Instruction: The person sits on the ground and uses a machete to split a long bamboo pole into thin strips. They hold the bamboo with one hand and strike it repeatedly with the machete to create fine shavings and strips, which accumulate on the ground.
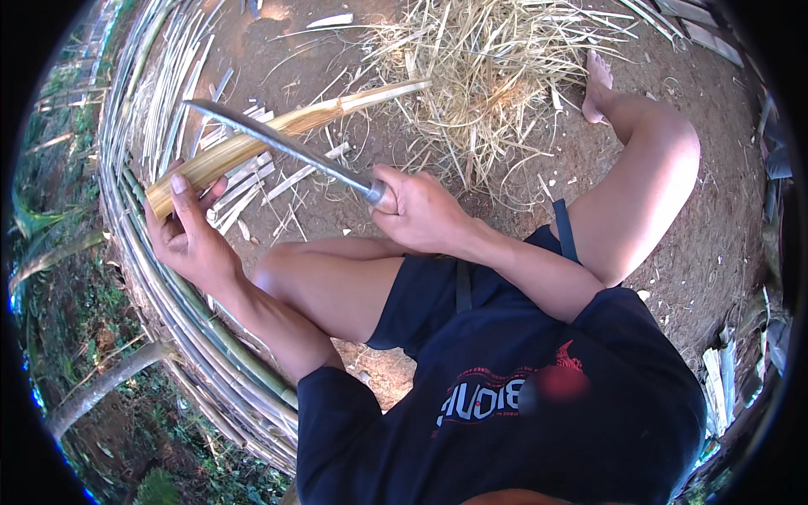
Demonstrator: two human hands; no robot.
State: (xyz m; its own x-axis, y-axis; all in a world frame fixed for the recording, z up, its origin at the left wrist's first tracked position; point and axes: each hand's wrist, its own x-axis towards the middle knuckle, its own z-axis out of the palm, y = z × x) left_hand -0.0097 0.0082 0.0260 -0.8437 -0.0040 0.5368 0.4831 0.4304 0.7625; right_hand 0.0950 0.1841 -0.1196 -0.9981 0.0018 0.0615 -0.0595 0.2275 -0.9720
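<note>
1. Bamboo, pale yellow and split lengthwise, is forming the stick that is slanting from lower left up toward the straw; its far end is showing a lighter, freshly cut face.
2. Left hand is gripping the near end of the stick, fingers clenched around it, thumb lying along the top.
3. Right hand is closing tight around the handle of a long curved knife, whose grey blade is crossing over the stick and touching it near its middle.
4. Dry straw is lying in a heap on the dirt ground just beyond the stick's far tip.
5. Thin bamboo strips are lying scattered under the blade.
6. Bundled bamboo poles are curving along the left edge, hemming in that side; greenery is showing beyond them.
7. Bare knees are rising on both sides of the hands, leaving open ground mostly toward the right.
</note>
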